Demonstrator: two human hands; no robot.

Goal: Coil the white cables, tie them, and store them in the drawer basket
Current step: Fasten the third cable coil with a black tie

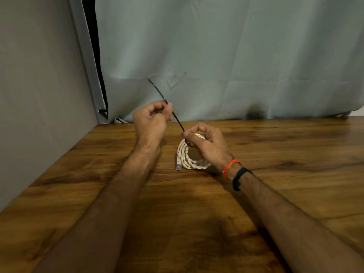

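A white cable (189,159) lies coiled on the wooden table (275,150), its clear plug end hanging at the coil's left. A black zip tie (177,120) is looped round the coil's top and runs up to the left. My left hand (152,120) pinches the tie's long tail above the table. My right hand (206,142) grips the top of the coil and the tie's loop between thumb and fingers. The far side of the coil is hidden under my right hand. No drawer basket is in view.
A grey-green curtain (236,66) hangs behind the table's back edge. A grey wall panel (39,95) bounds the table on the left. My right wrist wears an orange thread and a black band.
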